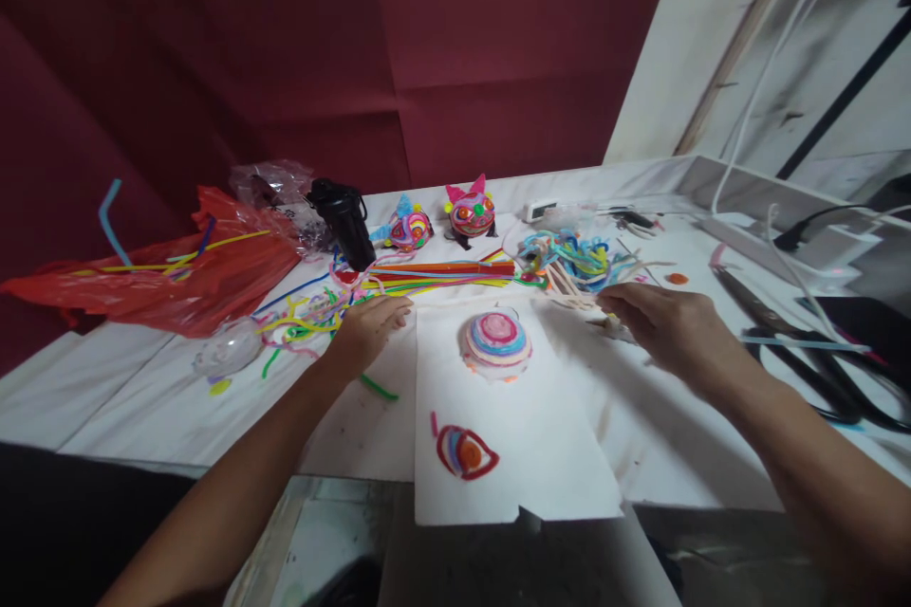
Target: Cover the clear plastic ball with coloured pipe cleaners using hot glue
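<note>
A pale, fuzzy strand (491, 295) is stretched level above the far edge of a white paper sheet (555, 446). My left hand (371, 330) is closed at its left end and my right hand (665, 327) pinches its right end. Below the strand, on the sheet, sits a round piece with pink, blue and cream rings (496, 340). Nearer to me on the sheet lies an eye-shaped piece (466, 451) with a dark red outline and an orange centre.
Behind are bundled coloured stems (448, 272), a tangled blue pile (569, 256), two decorated faces (411, 229) (472, 211) and a black bottle (345, 223). Red plastic (177, 275) lies left; large black-handled scissors (804, 356) lie right, near a white power strip (775, 251).
</note>
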Available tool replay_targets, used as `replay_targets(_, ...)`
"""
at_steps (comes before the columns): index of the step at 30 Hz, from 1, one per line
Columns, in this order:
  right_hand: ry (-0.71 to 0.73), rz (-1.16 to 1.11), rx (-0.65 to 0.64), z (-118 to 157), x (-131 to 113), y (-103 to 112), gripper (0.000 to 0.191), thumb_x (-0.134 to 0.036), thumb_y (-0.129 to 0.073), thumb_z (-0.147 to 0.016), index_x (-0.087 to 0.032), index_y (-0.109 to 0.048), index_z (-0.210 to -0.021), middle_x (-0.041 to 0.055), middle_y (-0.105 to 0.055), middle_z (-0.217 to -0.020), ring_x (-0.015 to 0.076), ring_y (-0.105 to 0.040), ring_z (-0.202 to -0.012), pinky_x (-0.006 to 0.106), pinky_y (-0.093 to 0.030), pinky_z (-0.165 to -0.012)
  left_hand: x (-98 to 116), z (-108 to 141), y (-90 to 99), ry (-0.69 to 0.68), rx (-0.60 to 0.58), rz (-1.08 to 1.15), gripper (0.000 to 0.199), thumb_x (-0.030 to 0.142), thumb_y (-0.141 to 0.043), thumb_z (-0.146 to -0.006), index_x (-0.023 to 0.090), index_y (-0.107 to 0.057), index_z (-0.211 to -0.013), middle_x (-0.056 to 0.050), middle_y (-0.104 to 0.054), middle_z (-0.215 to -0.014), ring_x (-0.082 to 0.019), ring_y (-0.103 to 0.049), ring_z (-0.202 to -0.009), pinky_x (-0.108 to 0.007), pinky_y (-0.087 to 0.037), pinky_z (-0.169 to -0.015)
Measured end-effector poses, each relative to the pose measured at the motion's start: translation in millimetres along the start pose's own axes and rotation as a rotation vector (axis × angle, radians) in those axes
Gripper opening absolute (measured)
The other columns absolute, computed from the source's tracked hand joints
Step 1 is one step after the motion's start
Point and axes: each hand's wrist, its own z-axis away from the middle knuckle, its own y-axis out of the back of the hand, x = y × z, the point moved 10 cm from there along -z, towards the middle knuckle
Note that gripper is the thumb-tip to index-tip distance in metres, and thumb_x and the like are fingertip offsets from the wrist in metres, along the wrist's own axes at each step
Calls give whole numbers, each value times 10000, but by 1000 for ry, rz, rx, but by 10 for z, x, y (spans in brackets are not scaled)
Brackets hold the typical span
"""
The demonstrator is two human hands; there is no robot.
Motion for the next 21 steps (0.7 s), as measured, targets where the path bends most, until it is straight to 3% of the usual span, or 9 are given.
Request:
replay_targets(4,0,21,-50,56,33,-79,269,-158,-423,-919,-145,-690,-952,141,-770,-850,239,-721,-670,301,-502,-588,45,55,14,-110,37,-158,269,237,-414,-972,148,-668,-967,-47,-716,-738,-136,-670,-662,-246,-553,-662)
replay_targets(9,-51,85,-74,110,101,-169,275,-182,-422,-914,-180,-697,-925,116,-765,-812,247,-704,-634,311,-466,-560,72,132,43,-159,128,-284,242,173,-425,-955,143,-663,-928,-47,-738,-785,-127,-681,-665,-219,-539,-635)
replay_targets(18,-200,200,-47,-44,123,-142,295,-291,-427,-942,-165,-683,-866,101,-721,-678,237,-655,-566,302,-367,-528,-190,78,93,63,156,-272,263,277,-448,-953,163,-685,-966,-53,-754,-875,-163,-705,-785,-274,-556,-775)
replay_targets(21,-332,210,-74,-131,179,-176,265,-291,-457,-919,-168,-687,-873,104,-718,-661,247,-652,-563,305,-344,-528,-119,-32,102,87,219,-275,280,268,-453,-941,146,-662,-1082,-100,-721,-1054,-210,-677,-999,-352,-525,-929)
